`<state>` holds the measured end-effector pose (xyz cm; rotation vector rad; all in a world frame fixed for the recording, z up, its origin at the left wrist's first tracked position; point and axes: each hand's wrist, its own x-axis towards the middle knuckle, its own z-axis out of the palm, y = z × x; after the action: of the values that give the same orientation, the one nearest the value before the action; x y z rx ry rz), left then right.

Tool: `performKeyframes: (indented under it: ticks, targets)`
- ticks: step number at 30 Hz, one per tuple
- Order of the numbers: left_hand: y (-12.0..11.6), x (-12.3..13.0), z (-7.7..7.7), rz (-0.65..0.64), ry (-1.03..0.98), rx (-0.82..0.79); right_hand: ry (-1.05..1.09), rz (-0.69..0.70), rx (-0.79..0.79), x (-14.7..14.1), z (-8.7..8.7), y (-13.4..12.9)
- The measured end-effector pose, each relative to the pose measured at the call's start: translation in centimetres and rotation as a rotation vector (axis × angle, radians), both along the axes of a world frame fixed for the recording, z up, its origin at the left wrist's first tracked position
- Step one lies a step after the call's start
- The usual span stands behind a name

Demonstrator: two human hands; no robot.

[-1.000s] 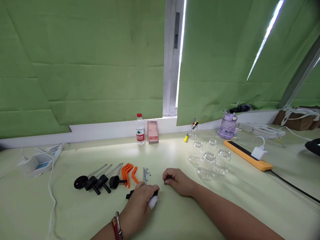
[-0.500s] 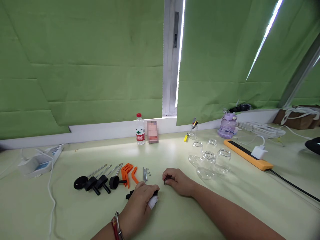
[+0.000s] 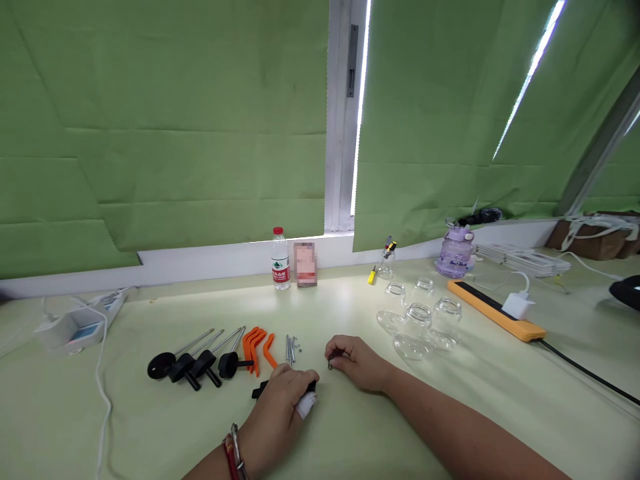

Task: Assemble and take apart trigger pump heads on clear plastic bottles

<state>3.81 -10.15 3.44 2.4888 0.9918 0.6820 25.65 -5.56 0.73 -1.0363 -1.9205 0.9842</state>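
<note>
My left hand (image 3: 283,407) is closed over a black plastic part (image 3: 260,389), whose ends stick out on both sides of the fingers. Something white (image 3: 306,404) shows at the thumb; whether it is a wrapping or a separate piece is unclear. To its right, my right hand (image 3: 354,361) rests on the table in a pinch around a small dark ring-like piece (image 3: 330,364), mostly hidden by the fingers. Just beyond the left hand lie long metal bolts (image 3: 291,349) with tiny hardware (image 3: 299,347) beside them. Bent orange pieces (image 3: 255,347) and black round-headed parts with metal rods (image 3: 204,363) lie further left.
Several glass jars (image 3: 417,323) stand on the right. Behind them are a jar with tools (image 3: 387,263), a purple bottle (image 3: 455,253) and an orange power strip (image 3: 495,311). A water bottle (image 3: 281,260) stands at the back; a white cable (image 3: 103,383) runs down the left.
</note>
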Motion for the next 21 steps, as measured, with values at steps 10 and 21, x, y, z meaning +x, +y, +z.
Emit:
performKeyframes:
  ticks: [10,21]
  targets:
    - [-0.1,0.0,0.1,-0.001,-0.017,-0.005,-0.199,-0.238,0.106,0.8,-0.8,0.9]
    - [-0.1,0.1,0.3,0.005,-0.005,-0.029,-0.295,-0.172,0.210,0.7,-0.1,0.4]
